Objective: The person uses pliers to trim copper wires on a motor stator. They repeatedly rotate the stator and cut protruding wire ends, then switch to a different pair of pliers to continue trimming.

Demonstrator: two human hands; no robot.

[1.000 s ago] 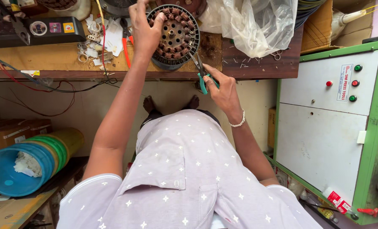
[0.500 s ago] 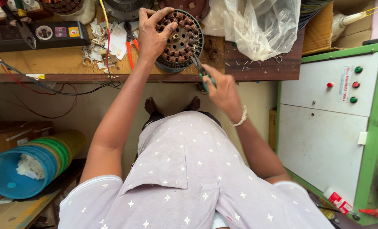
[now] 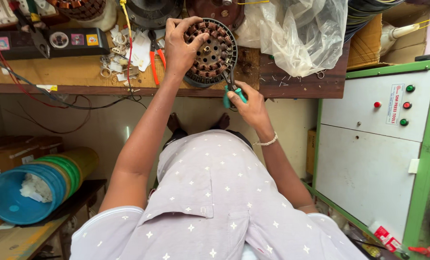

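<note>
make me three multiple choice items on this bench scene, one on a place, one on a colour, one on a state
1. Where is the round wound motor stator?
A. on the wooden bench edge
B. on the floor
C. on the green cabinet

2. What colour are the handles of the pliers in the right hand?
A. red
B. green
C. yellow

3. What is the left hand doing?
A. hanging free
B. resting on the plastic bag
C. gripping the stator's rim

Answers:
1. A, the stator sits at the front of the wooden bench.
2. B, green handles show in the right hand's grip.
3. C, its fingers curl over the stator's top edge.
</note>
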